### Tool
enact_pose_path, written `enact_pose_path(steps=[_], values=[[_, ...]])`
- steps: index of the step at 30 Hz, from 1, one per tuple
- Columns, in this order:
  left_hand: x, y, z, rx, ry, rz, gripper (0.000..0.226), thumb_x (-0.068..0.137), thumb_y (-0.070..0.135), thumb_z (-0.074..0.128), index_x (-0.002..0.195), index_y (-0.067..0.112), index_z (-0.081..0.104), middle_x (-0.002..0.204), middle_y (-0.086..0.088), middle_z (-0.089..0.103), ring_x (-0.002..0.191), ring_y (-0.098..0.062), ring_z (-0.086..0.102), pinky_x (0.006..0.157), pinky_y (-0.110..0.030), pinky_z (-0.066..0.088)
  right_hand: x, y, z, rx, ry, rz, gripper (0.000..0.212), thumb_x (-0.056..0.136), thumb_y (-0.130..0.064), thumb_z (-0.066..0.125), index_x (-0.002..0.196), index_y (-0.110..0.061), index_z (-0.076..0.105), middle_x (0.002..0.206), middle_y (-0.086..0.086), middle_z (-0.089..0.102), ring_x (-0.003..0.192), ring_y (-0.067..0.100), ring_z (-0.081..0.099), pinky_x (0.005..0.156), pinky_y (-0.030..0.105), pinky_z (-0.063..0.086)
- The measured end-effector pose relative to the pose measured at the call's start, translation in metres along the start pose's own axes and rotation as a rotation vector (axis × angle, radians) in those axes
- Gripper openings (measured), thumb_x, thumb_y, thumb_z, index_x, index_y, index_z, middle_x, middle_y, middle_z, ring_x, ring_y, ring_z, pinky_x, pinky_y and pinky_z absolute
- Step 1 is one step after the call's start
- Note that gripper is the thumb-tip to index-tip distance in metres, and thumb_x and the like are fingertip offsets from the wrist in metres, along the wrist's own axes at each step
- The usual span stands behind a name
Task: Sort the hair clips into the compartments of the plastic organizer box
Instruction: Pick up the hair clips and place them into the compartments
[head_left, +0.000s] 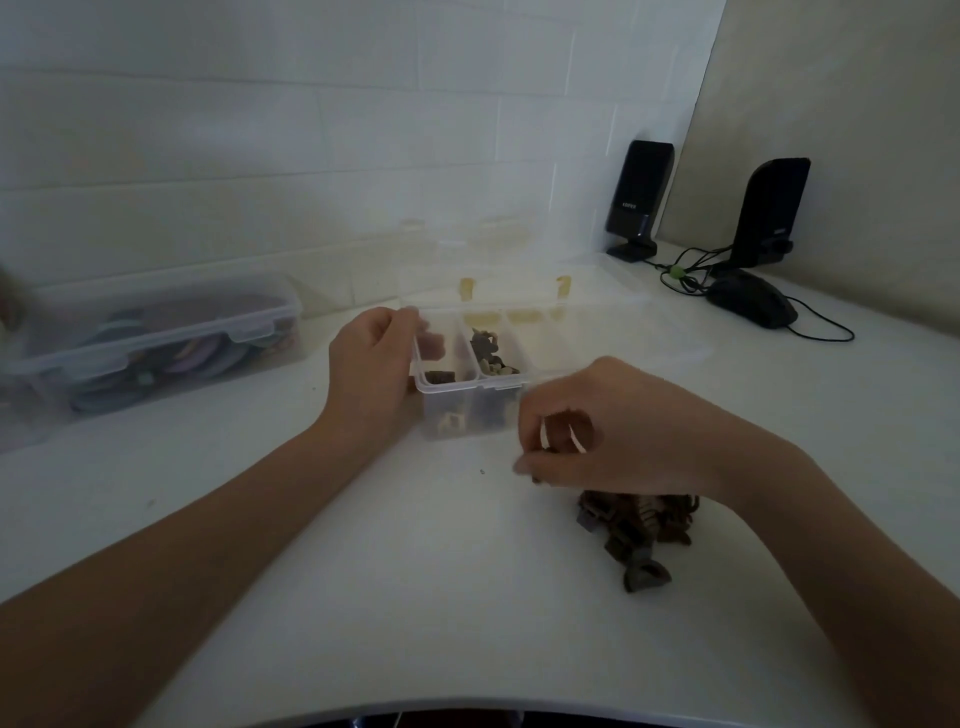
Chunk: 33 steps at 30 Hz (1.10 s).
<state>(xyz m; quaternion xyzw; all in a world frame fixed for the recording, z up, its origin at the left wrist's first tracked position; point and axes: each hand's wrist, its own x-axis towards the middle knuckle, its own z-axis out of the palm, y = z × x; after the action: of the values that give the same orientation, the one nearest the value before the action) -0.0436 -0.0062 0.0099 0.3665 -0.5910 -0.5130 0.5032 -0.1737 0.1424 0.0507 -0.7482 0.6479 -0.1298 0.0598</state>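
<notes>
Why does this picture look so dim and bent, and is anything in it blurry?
Head view: the light is low and bluish, so the brown hair clips look murky. The wide lens curves the table edge and wall tiles. The right hand is smeared at the fingertips, likely from motion. The clear organizer box nearly fades into the white surface, and the left hand at its side looks sharper.

My feed is dim and flat, with a grey-blue cast. I see soft blur at the left edge, wide-angle bowing along the lower surface (467, 649) edge, faint shadows, and no glare.
</notes>
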Motion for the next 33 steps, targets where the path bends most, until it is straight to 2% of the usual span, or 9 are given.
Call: enact_pose_path(steps=[5, 8, 13, 19, 22, 24, 26, 29, 33], values=[[0.001, -0.002, 0.001, 0.006, -0.004, 0.005, 0.023, 0.095, 0.018, 0.048, 0.082, 0.006, 0.063, 0.078, -0.009, 0.07, 0.084, -0.028, 0.068, 0.056, -0.028, 0.057, 0.006, -0.002, 0.0, 0.211, 0.536, -0.028, 0.017, 0.08, -0.039, 0.061, 0.088, -0.029, 0.051, 0.077, -0.011, 0.062, 0.068, 0.011, 0.058, 0.054, 0.016, 0.04], [0.002, -0.003, 0.002, 0.043, -0.002, 0.019, 0.024, 0.095, 0.019, 0.048, 0.081, 0.007, 0.063, 0.077, -0.007, 0.071, 0.084, -0.028, 0.069, 0.062, -0.035, 0.059, 0.018, 0.0, 0.006, 0.16, 0.716, 0.02, 0.02, 0.083, -0.03, 0.067, 0.091, -0.027, 0.049, 0.087, -0.013, 0.062, 0.079, 0.009, 0.056, 0.059, 0.022, 0.044], [-0.001, -0.003, 0.003, 0.119, 0.001, 0.106, 0.027, 0.095, 0.017, 0.048, 0.092, -0.003, 0.066, 0.076, -0.004, 0.07, 0.074, -0.016, 0.065, 0.047, -0.011, 0.047, 0.027, 0.016, 0.024, 0.052, 0.617, 0.085, 0.017, 0.092, -0.031, 0.054, 0.101, -0.023, 0.065, 0.098, -0.01, 0.069, 0.094, 0.016, 0.056, 0.084, 0.043, 0.047], [0.0, -0.003, 0.002, 0.106, -0.011, 0.086, 0.026, 0.095, 0.017, 0.048, 0.091, -0.001, 0.066, 0.075, -0.003, 0.07, 0.078, -0.02, 0.066, 0.049, -0.016, 0.053, 0.025, 0.024, 0.024, 0.021, 0.59, 0.085, 0.032, 0.093, -0.037, 0.044, 0.108, -0.028, 0.07, 0.14, -0.008, 0.049, 0.125, 0.019, 0.042, 0.1, 0.038, 0.033], [-0.001, -0.001, 0.003, 0.072, -0.012, 0.066, 0.027, 0.096, 0.016, 0.047, 0.094, -0.005, 0.065, 0.075, -0.005, 0.069, 0.073, -0.018, 0.064, 0.045, -0.014, 0.049, 0.019, 0.027, 0.019, 0.015, 0.657, 0.045, 0.029, 0.094, -0.034, 0.046, 0.11, -0.027, 0.068, 0.125, -0.008, 0.059, 0.113, 0.012, 0.05, 0.095, 0.026, 0.034], [-0.001, 0.0, 0.002, 0.065, -0.004, 0.053, 0.028, 0.096, 0.016, 0.047, 0.094, -0.005, 0.065, 0.075, -0.006, 0.069, 0.071, -0.017, 0.064, 0.045, -0.013, 0.048, 0.013, 0.026, 0.01, 0.059, 0.707, 0.014, 0.02, 0.092, -0.028, 0.053, 0.091, -0.019, 0.071, 0.089, -0.01, 0.065, 0.082, 0.002, 0.053, 0.076, 0.01, 0.036], [0.0, -0.001, 0.001, 0.057, 0.007, 0.025, 0.026, 0.095, 0.017, 0.047, 0.09, -0.001, 0.065, 0.076, -0.007, 0.069, 0.074, -0.019, 0.066, 0.052, -0.021, 0.055, 0.006, 0.024, -0.001, 0.138, 0.643, 0.01, 0.025, 0.089, -0.027, 0.061, 0.069, -0.011, 0.067, 0.058, -0.007, 0.058, 0.056, 0.006, 0.047, 0.055, 0.01, 0.033], [0.003, -0.001, -0.002, 0.013, 0.003, -0.021, 0.024, 0.094, 0.019, 0.048, 0.081, 0.006, 0.063, 0.076, -0.008, 0.07, 0.08, -0.024, 0.068, 0.065, -0.036, 0.058, -0.002, 0.014, -0.012, 0.2, 0.277, 0.0, 0.033, 0.082, -0.036, 0.065, 0.059, -0.013, 0.063, 0.048, -0.001, 0.052, 0.044, 0.006, 0.041, 0.047, 0.014, 0.031], [0.001, 0.0, -0.001, 0.057, 0.017, 0.003, 0.026, 0.095, 0.019, 0.047, 0.089, 0.001, 0.064, 0.076, -0.006, 0.069, 0.07, -0.014, 0.066, 0.047, -0.015, 0.05, -0.007, 0.004, -0.015, 0.009, -0.139, 0.085, 0.037, 0.065, -0.063, 0.064, 0.068, -0.026, 0.062, 0.062, -0.01, 0.06, 0.057, 0.002, 0.052, 0.056, 0.018, 0.041]])
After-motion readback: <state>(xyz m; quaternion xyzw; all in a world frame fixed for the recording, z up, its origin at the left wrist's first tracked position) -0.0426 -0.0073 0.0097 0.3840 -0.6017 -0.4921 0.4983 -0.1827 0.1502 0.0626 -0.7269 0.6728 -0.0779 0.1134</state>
